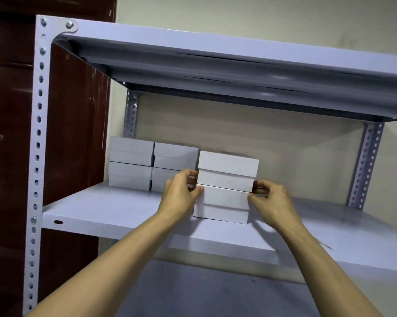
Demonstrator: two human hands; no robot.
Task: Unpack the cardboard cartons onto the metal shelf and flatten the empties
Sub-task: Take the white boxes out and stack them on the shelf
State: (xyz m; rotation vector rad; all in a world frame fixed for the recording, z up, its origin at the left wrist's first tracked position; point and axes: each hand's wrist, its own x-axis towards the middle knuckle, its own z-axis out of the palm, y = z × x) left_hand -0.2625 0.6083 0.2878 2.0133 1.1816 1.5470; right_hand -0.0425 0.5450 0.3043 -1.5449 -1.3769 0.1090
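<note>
Two white lidded boxes are stacked near the middle of the metal shelf [115, 213]. The upper white box [227, 171] sits on the lower white box [222, 205]. My left hand [181, 193] grips the stack's left side, thumb on the front of the lower box. My right hand [270, 197] grips the right side at the seam between the two boxes. Further back on the left stand two more stacks of white boxes [151, 165], two high each. No cardboard carton is in view.
A second shelf board [215, 65] hangs overhead. A perforated grey upright [37, 133] runs down the left, with a dark wooden door [9, 110] behind it. Another upright [364, 165] stands at the back right. Below lies a lower shelf [204, 291].
</note>
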